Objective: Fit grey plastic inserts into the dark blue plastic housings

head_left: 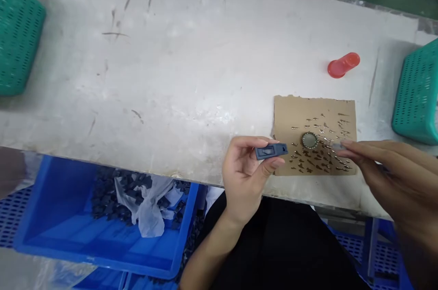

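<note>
Two green baskets (17, 34), one blue bin (61, 226)

**Blue part in my left hand, right hand over the cardboard**

My left hand (243, 172) pinches a small blue plastic part (270, 151) at the table (178, 80) edge. My right hand (386, 176) reaches over the cardboard sheet (294, 112), fingertips among small metal pieces (316, 160) beside a round magnet (309, 140).

The scene is viewed from a single head-worn camera, aimed forward and steeply down. The grey table (191, 66) is seen from close above its near edge, with the blue bin (51, 217) caught below at near left.
</note>
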Demonstrator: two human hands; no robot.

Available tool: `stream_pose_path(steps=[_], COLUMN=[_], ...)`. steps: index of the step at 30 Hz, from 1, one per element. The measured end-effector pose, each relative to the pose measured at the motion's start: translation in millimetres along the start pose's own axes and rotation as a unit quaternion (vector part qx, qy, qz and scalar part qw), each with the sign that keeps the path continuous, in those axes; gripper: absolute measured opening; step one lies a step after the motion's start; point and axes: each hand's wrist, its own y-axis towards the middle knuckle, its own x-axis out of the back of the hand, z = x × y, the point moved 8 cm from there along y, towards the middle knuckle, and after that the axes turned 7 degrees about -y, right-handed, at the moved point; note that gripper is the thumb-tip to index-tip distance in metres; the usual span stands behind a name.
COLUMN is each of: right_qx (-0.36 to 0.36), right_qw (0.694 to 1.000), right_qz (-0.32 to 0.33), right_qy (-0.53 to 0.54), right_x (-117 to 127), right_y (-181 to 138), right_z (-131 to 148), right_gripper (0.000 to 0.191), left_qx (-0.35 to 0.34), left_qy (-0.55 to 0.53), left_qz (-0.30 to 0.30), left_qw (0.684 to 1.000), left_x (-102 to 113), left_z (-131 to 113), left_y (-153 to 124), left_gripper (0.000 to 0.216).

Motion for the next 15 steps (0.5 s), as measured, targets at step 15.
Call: stream_pose_path(steps=[15], right_qx=[0.034], right_qw=[0.997], right_qz=[0.070], right_qy=[0.017], right_x=[-27.7], right_y=[6.8], right_z=[5.3], right_gripper=[0.066], left_qx=[-0.042], left_qy=[-0.033], left_qz=[0.007], left_qw=[0.999], left_x=[-1.9], left_z=[-6.8], left_y=[3.9], left_gripper=[0.045])
